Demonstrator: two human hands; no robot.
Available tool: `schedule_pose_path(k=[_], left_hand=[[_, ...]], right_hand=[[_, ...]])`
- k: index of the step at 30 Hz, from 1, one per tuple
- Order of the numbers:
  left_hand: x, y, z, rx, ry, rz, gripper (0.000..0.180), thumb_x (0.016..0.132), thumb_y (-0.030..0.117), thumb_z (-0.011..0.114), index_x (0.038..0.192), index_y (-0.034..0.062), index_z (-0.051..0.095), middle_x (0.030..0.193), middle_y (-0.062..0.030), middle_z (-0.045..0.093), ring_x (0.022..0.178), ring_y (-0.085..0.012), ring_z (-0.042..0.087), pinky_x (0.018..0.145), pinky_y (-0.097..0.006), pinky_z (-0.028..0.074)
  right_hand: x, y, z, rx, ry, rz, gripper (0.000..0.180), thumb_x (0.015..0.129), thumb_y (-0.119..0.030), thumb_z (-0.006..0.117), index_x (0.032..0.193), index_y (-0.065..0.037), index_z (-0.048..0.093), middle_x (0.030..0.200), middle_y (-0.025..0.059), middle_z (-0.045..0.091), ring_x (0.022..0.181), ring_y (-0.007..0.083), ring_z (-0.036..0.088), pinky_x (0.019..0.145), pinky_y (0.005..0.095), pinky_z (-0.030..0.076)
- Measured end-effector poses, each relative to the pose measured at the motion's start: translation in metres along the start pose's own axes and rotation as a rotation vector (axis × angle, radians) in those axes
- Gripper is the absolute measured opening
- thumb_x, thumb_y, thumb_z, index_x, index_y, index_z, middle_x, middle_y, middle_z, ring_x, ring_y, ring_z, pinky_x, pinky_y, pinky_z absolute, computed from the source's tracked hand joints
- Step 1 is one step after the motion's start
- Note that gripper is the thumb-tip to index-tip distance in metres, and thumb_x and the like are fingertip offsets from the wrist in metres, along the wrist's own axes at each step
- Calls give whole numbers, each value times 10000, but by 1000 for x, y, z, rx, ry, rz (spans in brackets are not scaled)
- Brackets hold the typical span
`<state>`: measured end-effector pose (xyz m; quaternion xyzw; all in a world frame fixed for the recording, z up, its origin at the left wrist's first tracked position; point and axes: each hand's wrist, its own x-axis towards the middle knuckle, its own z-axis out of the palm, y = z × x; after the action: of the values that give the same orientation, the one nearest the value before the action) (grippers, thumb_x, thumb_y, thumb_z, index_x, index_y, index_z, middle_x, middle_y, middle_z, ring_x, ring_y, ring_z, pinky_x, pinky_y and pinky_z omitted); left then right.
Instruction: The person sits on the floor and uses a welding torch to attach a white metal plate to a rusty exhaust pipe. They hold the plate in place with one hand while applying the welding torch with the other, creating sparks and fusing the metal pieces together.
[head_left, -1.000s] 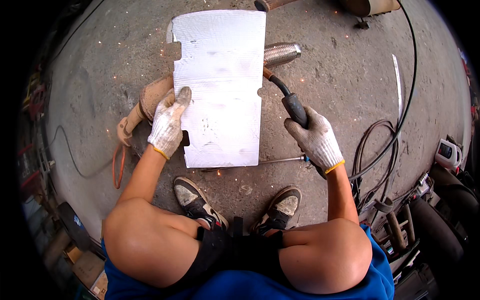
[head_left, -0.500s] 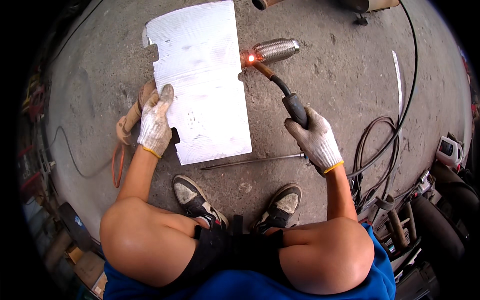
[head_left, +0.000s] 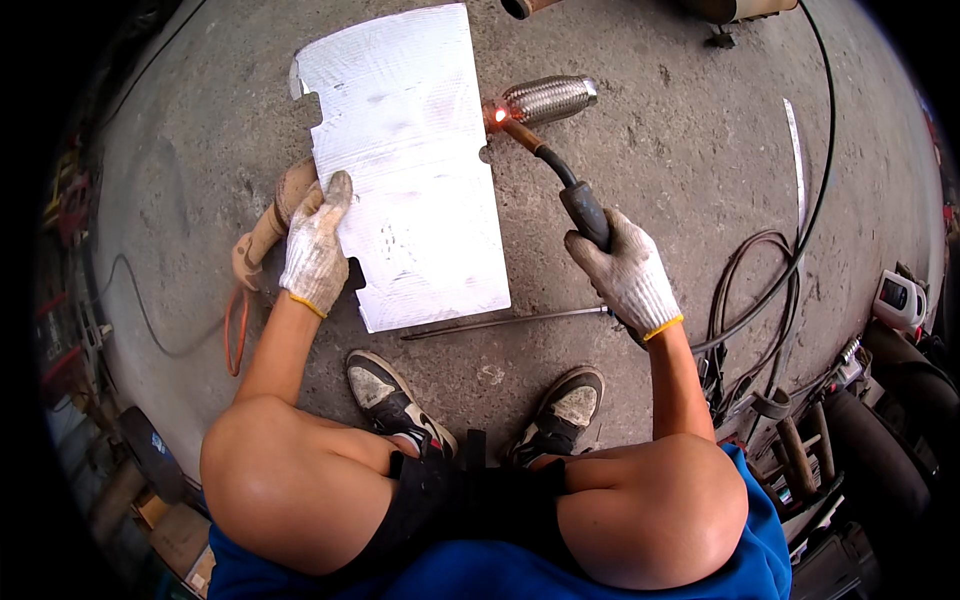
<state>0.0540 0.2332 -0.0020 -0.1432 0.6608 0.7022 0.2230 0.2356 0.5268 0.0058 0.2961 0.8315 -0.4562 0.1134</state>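
Note:
In a white knit glove, my left hand (head_left: 318, 240) grips the left edge of a pale, notched sheet (head_left: 410, 190), thumb on top. My right hand (head_left: 628, 265), gloved the same way, is closed around the dark handle of a welding torch (head_left: 584, 210). The torch's copper-coloured nozzle points up and left at a bright orange glow beside the sheet's right edge. The glow sits at the left end of a braided metal flex pipe (head_left: 550, 99). A bent rusty pipe (head_left: 262, 240) lies by my left hand, partly hidden under the sheet.
A long thin metal rod (head_left: 510, 323) lies before my shoes (head_left: 400, 405). Coiled cables (head_left: 745, 280) and a metal strip (head_left: 796, 160) are on the concrete at right. A white and black device (head_left: 898, 300) stands farther right, near piled pipes. An orange loop (head_left: 235, 335) lies at left.
My left hand and the sheet have shifted slightly to the right. The torch and my right hand have moved a little to the left; the glow continues, looking somewhat smaller.

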Motion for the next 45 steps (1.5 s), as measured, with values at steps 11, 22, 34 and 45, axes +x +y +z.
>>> schedule_pose_path(k=[11,22,34,45], left_hand=[[-4,-7,8,65,-180,-4,445,1010,273,693,1323,-29,599,1172,-101,684,1045,-159,652,931,-295,528],[-8,-8,15,79,-162,-39,405,1030,277,665,1307,-15,620,1172,-90,694,1032,-147,652,920,-302,536],[-5,-8,5,36,-140,2,429,1001,281,706,1308,-10,630,1173,-82,693,1031,-160,656,909,-304,537],[0,-3,-2,27,-34,31,484,993,284,712,1343,-25,585,1198,-105,676,1054,-186,666,908,-330,563]], right_hand=[[2,-3,-1,-24,-7,16,450,893,-365,716,1057,46,633,854,260,690,832,388,713,771,446,547],[-1,-8,-4,-40,-22,26,450,905,-359,710,1078,49,630,875,251,705,850,381,718,784,447,551],[-5,3,1,-1,27,-12,411,877,-332,729,1086,13,647,881,258,693,861,415,707,783,463,539],[-12,11,9,22,46,-2,444,880,-325,723,1171,2,648,934,264,713,916,413,717,813,458,548]])
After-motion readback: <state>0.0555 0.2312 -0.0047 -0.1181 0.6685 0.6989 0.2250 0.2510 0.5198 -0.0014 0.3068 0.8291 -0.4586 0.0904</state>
